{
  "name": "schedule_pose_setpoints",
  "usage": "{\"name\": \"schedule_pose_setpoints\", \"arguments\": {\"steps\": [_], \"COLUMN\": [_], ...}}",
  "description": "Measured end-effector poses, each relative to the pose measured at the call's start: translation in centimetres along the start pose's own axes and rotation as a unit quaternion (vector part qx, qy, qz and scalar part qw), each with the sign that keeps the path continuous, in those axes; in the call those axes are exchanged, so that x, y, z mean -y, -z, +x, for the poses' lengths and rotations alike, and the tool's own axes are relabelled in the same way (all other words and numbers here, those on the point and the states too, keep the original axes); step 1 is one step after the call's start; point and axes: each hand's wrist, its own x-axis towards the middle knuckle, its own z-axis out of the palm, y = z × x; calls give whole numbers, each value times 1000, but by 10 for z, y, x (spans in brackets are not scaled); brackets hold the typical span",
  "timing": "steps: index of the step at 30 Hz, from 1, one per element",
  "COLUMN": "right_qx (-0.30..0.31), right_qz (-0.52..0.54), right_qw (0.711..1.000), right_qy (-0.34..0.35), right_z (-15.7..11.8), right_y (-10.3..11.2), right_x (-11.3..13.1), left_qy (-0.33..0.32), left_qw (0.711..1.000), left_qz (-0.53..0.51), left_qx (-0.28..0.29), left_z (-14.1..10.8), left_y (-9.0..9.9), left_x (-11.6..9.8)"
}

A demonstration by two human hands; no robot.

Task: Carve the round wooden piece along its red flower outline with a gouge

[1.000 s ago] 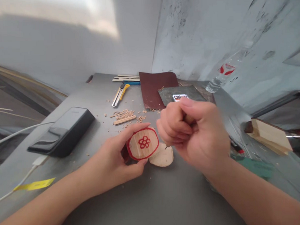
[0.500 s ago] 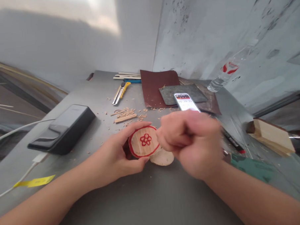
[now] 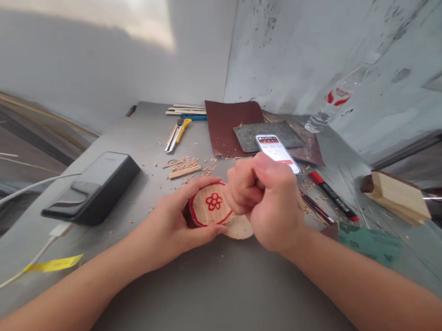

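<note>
My left hand [image 3: 175, 221] grips a round wood slice [image 3: 204, 212] between its fingers and thumb. A red ring runs round the slice's edge, and a red flower is drawn in the middle. My right hand [image 3: 268, 200] is closed in a fist against the slice's right side and hides that edge. What the fist holds, if anything, is out of sight. A second, plain wood slice [image 3: 240, 229] lies underneath, partly covered by both hands and the first slice.
Wood shavings [image 3: 186, 164] and a yellow utility knife [image 3: 177, 134] lie beyond my hands. Brown sandpaper [image 3: 228, 128] and a phone [image 3: 273, 144] are at the back. A red marker [image 3: 332, 195] lies right, near green sandpaper [image 3: 371, 244]. A power bank [image 3: 93, 188] with cables stands left.
My right fist has moved left and slightly up, over the right edge of the marked slice. More of the phone and the red marker shows. My left hand keeps its grip.
</note>
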Motion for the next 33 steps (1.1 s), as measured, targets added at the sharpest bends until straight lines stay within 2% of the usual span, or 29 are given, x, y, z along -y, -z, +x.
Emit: {"name": "schedule_pose_setpoints", "arguments": {"steps": [3,5,7,10,12,16,18,20,26,29,33], "right_qx": [-105,-118,-76,36,52,-79,-115,-104,-33,-6,22], "right_qz": [22,51,57,42,48,64,36,19,52,59,57], "right_qw": [994,992,995,998,997,994,992,994,997,997,997], "right_qy": [-4,-11,-10,-11,-18,-31,-34,-33,-41,-53,-50], "right_z": [3,3,3,3,4,2,-2,-5,4,7,5], "right_y": [-4,-3,1,7,8,1,-3,-4,-4,-2,1], "right_x": [-3,0,4,8,8,3,4,10,33,28,16], "left_qy": [-1,-2,2,13,15,6,-1,-7,-6,-4,0], "left_qw": [1000,999,999,1000,1000,999,999,999,999,999,999], "left_qz": [7,20,26,19,14,24,31,32,45,45,43], "left_qx": [-20,-32,-33,-20,-18,-23,-16,-9,4,23,19], "left_z": [0,0,0,1,1,-1,-1,-1,1,0,0], "left_y": [-2,-2,-1,0,0,-1,-1,-1,-2,-2,-1], "left_x": [0,0,0,0,0,-1,-2,-3,-4,-5,-5]}}
